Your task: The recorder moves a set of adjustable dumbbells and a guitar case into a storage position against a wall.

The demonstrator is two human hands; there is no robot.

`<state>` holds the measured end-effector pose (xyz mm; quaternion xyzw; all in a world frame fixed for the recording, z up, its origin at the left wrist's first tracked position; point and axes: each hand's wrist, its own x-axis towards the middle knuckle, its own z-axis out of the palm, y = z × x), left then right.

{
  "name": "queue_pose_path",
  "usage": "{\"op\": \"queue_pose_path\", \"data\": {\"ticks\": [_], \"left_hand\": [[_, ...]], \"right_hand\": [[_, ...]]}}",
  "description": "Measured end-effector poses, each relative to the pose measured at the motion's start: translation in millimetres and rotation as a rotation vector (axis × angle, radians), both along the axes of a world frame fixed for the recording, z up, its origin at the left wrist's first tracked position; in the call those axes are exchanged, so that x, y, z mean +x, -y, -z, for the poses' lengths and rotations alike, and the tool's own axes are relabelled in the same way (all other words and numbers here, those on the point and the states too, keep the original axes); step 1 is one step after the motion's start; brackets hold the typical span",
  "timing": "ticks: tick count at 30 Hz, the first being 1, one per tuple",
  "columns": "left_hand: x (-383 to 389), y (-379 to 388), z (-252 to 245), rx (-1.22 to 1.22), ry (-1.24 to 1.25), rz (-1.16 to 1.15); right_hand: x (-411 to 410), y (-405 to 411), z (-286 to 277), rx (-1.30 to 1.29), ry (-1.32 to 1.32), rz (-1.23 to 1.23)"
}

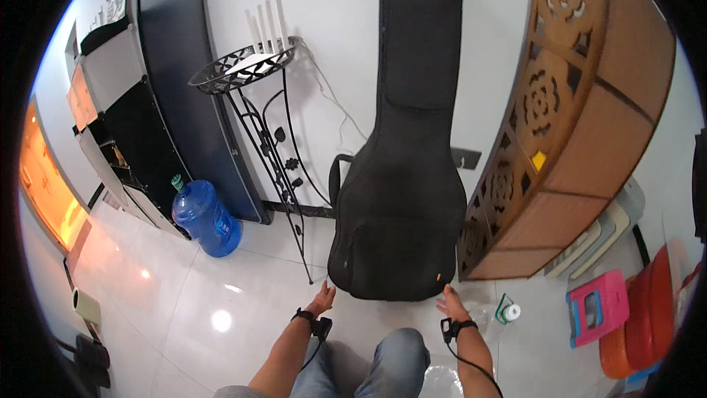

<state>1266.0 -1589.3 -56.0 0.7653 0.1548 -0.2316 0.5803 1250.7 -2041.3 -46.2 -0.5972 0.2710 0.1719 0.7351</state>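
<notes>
A black fabric guitar gig bag (403, 193) stands upright against the white wall in front of me, its wide end down near the floor and a carry handle on its left side. My left hand (322, 298) is by the bag's lower left corner, fingers extended. Beside the lower right corner is my right hand (451, 303), its fingers spread. Whether either hand touches the bag I cannot tell; neither is closed around anything. Each wrist wears a strapped device with a cable.
Left of the bag stand a black metal plant stand (243, 75) holding a white router (257, 61), and a blue water jug (207, 218). To the right are a carved wooden folding screen (574, 138), a white-capped bottle (509, 312) and a pink plastic stool (605, 307).
</notes>
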Motion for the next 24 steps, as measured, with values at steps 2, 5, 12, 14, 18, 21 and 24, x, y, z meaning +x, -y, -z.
{"op": "queue_pose_path", "data": {"ticks": [2, 5, 12, 14, 18, 21, 24], "left_hand": [[-6, -3, -5, 0.006, -0.014, 0.115], [-16, -2, -12, -0.079, 0.002, 0.101], [-30, 17, -29, -0.202, -0.042, 0.082], [-27, 21, -26, -0.189, -0.056, 0.095], [-31, 30, -5, -0.190, -0.066, 0.167], [-35, 26, 13, -0.188, -0.174, 0.097], [-63, 30, 21, -0.248, -0.256, 0.085]], "right_hand": [[-10, -4, -8, -0.001, 0.087, -0.008], [-29, -9, -20, -0.009, 0.090, 0.034], [-80, 12, -35, -0.019, 0.026, 0.120], [-87, 17, -36, -0.020, 0.028, 0.125], [-97, 29, -26, -0.038, 0.011, 0.153], [-108, 16, -10, 0.002, -0.003, 0.135], [-139, 8, 0, 0.091, -0.093, 0.134]]}}
